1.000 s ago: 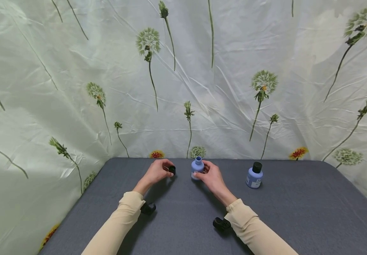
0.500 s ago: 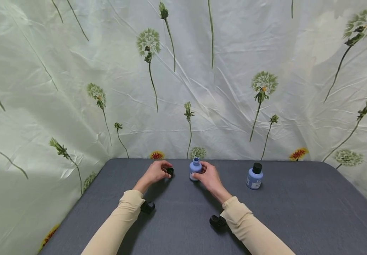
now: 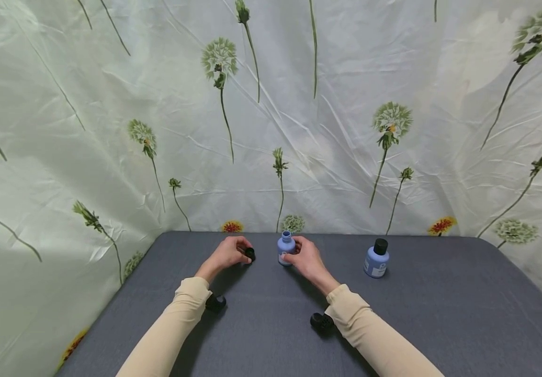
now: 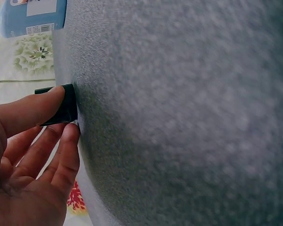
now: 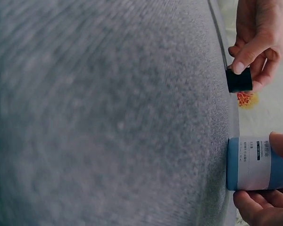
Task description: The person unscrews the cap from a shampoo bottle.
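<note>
My left hand [image 3: 226, 254] pinches a small black screw cap [image 3: 250, 254] between thumb and fingers. In the left wrist view the cap [image 4: 66, 106] is at the grey cloth, its end against or very near it. To its right, an uncapped blue bottle [image 3: 285, 244] stands upright on the table, neck bare. My right hand [image 3: 309, 261] grips this bottle from the right, thumb in front and fingers behind. The right wrist view shows its printed white label [image 5: 254, 162] and its base on the cloth.
A second blue bottle [image 3: 376, 262], with its black cap on, stands upright on the right part of the table [image 3: 440, 314]. Behind the table's far edge hangs a pale curtain [image 3: 337, 131] with a dandelion print. Black wrist cameras sit under both sleeves.
The right hand has slid slightly left with the uncapped bottle. The left hand, still pinching the cap, has shifted a little left and down.
</note>
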The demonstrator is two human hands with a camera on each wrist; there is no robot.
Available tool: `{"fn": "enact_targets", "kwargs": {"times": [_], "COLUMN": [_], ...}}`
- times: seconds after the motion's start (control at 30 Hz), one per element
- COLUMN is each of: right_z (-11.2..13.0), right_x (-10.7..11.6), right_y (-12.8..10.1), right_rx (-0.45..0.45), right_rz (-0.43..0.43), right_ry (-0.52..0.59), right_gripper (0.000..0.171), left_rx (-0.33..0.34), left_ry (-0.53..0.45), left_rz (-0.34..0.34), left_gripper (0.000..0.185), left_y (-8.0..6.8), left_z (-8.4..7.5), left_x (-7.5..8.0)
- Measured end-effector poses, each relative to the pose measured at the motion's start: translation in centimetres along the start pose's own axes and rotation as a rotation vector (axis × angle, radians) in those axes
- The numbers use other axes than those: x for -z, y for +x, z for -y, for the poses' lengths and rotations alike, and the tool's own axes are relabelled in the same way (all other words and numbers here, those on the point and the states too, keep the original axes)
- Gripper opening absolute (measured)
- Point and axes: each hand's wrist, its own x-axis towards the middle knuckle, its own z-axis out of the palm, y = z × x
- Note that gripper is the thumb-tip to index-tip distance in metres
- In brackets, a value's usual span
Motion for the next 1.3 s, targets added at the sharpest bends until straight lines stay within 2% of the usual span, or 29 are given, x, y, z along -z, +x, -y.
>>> {"fn": "enact_targets", "kwargs": {"times": [0.4, 0.63, 0.77, 0.9, 1.07, 1.3], "right_z": [0.2, 0.2, 0.2, 0.2, 0.2, 0.1], "right_x": [0.0, 0.0, 0.0, 0.3, 0.8, 1.8], "right_y": [0.1, -0.2, -0.3, -0.5, -1.0, -1.7], "right_rx": [-0.007, -0.032, -0.024, -0.023, -0.017, -0.015], "right_rz": [0.016, 0.039, 0.035, 0.018, 0.009, 0.020], "right_ry": [-0.049, -0.064, -0.058, -0.046, -0.048, -0.036], "right_gripper": [0.058, 0.061, 0.061, 0.062, 0.062, 0.064], "left_rx": [-0.014, -0.051, -0.078, -0.028, 0.029, 0.030], "left_ry": [-0.017, -0.098, -0.137, -0.171, -0.144, -0.040], "left_rz": [0.002, 0.051, 0.044, 0.020, -0.008, -0.056], "left_gripper": [0.034, 0.038, 0.038, 0.039, 0.038, 0.037], "left_y": [-0.2, -0.7, -1.2, -1.5, -2.2, -3.5], "left_z": [0.6, 1.3, 1.5, 1.7, 1.5, 1.2], "left_x": [0.0, 0.3, 0.7, 0.9, 1.3, 1.6]}}
